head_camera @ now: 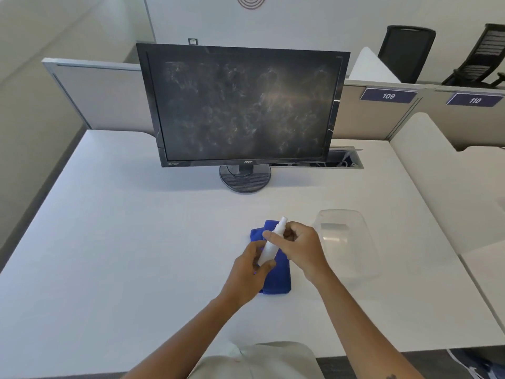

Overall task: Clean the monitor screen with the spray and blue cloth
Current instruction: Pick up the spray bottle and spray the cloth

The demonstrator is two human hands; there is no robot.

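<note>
A dark monitor [243,105], its screen clouded with pale smudges, stands on a round base near the far edge of the white surface [123,228]. Toward the near edge, both hands hold a slim white spray bottle [270,243] tilted above a folded blue cloth [277,280] lying on the surface: the left hand [250,272] grips its lower end, the right hand [299,243] curls round its upper part. A clear plastic container [347,242] sits just beside the cloth, toward the right edge. Grey partitions with plates reading 109 [388,96] and 110 [475,100] rise beyond; black office chairs [407,53] stand behind.
</note>
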